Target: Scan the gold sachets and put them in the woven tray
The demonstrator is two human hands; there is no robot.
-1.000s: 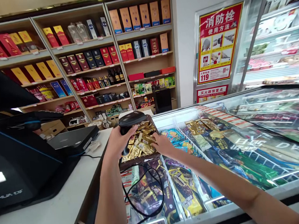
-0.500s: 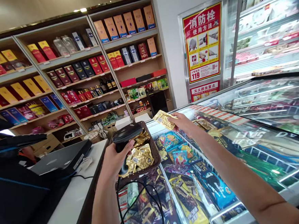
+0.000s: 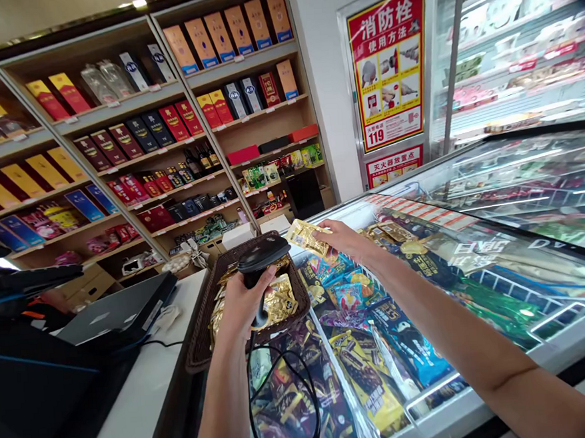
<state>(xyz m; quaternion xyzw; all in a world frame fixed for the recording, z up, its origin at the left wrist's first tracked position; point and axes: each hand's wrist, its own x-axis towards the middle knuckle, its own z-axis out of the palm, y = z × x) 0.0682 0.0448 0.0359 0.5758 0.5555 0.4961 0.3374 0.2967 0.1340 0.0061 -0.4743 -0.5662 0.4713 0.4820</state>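
My left hand point(image 3: 248, 295) is wrapped round the handle of a black barcode scanner point(image 3: 262, 253), whose cord point(image 3: 314, 391) hangs down in loops. The scanner's head points to the right, toward a small gold packet point(image 3: 308, 236). That packet is pinched by its right end in my right hand point(image 3: 341, 237), held up above the freezer. Under the scanner sits a brown woven basket point(image 3: 197, 342) with several gold packets point(image 3: 281, 300) of similar look in it. My left hand and the scanner hide part of the basket's contents.
A chest freezer point(image 3: 353, 401) with bagged ice creams in wire baskets spreads below and to the right. At left, a white counter point(image 3: 129, 397) bears a dark cash register point(image 3: 29, 391). Shelves point(image 3: 173, 87) of boxed goods and a red fire-hydrant sign point(image 3: 390, 72) stand behind.
My left hand has moved right with the scanner, bringing its head closer to the gold packet. The packet in my right hand has shifted slightly left. The view has moved a little.
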